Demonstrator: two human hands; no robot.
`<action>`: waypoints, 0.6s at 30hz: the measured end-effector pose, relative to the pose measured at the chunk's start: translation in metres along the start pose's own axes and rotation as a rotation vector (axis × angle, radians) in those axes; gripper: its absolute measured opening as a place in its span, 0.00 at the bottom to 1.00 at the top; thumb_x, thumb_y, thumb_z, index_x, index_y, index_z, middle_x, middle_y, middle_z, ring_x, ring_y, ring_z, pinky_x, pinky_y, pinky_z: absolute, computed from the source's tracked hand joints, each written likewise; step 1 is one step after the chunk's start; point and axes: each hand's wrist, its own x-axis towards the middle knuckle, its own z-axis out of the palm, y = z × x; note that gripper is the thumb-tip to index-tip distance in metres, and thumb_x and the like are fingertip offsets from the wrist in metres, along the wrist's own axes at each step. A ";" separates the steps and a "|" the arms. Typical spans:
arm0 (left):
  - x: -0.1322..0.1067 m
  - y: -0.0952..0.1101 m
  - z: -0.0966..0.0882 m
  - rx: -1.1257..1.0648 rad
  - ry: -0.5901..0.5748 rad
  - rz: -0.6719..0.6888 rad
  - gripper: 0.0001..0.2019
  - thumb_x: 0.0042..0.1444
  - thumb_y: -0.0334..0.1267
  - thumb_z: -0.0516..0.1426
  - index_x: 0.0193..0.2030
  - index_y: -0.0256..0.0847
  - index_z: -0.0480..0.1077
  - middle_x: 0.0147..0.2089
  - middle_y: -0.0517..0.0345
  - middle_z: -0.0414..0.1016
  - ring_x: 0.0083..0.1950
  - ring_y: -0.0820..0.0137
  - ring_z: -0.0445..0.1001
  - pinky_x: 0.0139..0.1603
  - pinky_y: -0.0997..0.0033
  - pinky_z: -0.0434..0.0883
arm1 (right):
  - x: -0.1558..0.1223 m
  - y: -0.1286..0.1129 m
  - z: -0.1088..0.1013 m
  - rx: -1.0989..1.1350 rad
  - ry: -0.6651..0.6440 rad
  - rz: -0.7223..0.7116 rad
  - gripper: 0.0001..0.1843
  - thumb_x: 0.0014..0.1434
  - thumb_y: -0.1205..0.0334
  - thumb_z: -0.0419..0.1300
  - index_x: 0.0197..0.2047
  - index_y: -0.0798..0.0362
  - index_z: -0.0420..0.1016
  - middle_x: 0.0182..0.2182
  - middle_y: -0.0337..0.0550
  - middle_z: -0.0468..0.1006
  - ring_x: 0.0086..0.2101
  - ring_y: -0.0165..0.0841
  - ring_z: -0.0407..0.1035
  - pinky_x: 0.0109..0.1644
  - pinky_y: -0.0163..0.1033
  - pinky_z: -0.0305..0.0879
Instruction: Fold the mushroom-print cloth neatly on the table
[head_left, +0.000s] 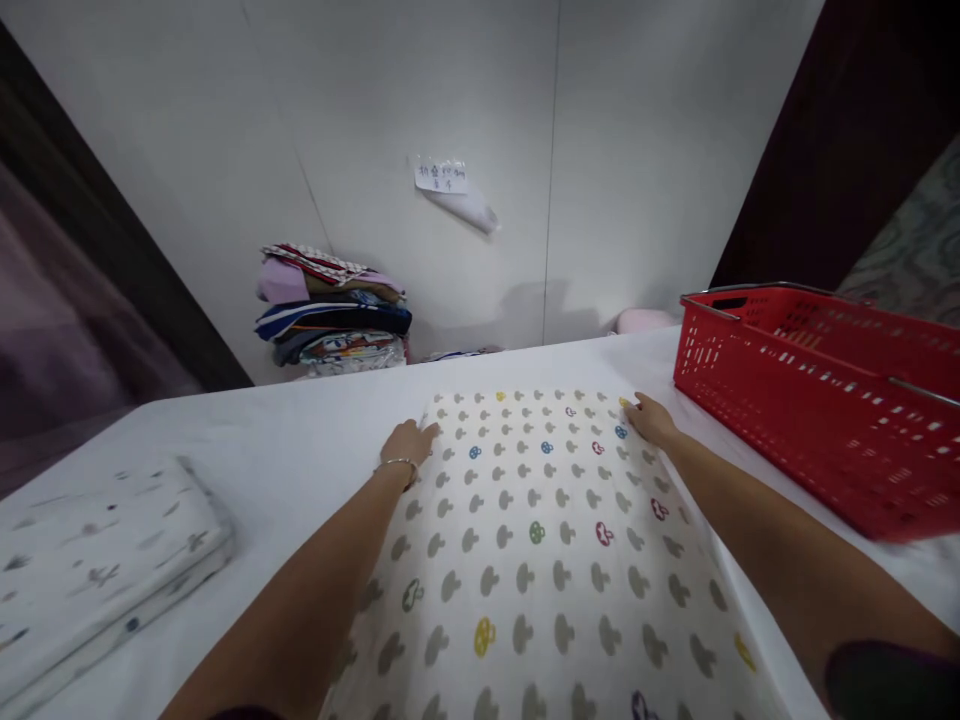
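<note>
1. We see a white cotton cloth printed with grey and coloured mushrooms (517, 550) lying along the middle of a white-covered table (300, 430), from near its far edge to below the frame.
2. At the cloth's far left corner, our left hand (409, 445) rests palm down, fingers loosely bent; at the far right corner, our right hand (651, 418) curls its fingers over the edge. We cannot tell whether either grips.
3. We judge the step in hand to be spreading and squaring the cloth; the next move calls for holding both far corners level, without creases.
4. Along the table's right edge stands a red perforated plastic basket with metal handles (780, 420); its near wall hides the bottom, so we cannot tell its contents.
5. Near the table's left edge lies a folded white fabric with scattered sprigs (112, 560).
</note>
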 end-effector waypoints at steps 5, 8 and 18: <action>0.018 0.000 -0.004 0.007 0.107 -0.030 0.19 0.59 0.45 0.43 0.45 0.39 0.69 0.51 0.44 0.72 0.51 0.57 0.71 0.45 0.62 0.67 | 0.011 -0.006 0.003 0.059 0.057 -0.046 0.19 0.55 0.56 0.54 0.47 0.55 0.74 0.38 0.48 0.78 0.40 0.39 0.71 0.42 0.39 0.65; 0.026 -0.016 -0.006 0.018 0.114 -0.104 0.18 0.58 0.46 0.45 0.45 0.39 0.69 0.49 0.43 0.74 0.50 0.56 0.72 0.43 0.61 0.68 | 0.014 -0.015 0.009 0.139 0.012 -0.114 0.16 0.52 0.54 0.57 0.41 0.54 0.76 0.34 0.44 0.78 0.37 0.36 0.70 0.39 0.36 0.63; 0.024 -0.018 0.000 0.056 0.079 -0.091 0.22 0.58 0.47 0.44 0.52 0.35 0.65 0.55 0.40 0.68 0.53 0.55 0.70 0.47 0.59 0.67 | 0.021 -0.030 0.016 0.210 -0.049 -0.093 0.15 0.50 0.57 0.59 0.39 0.57 0.77 0.32 0.45 0.78 0.32 0.35 0.71 0.33 0.34 0.62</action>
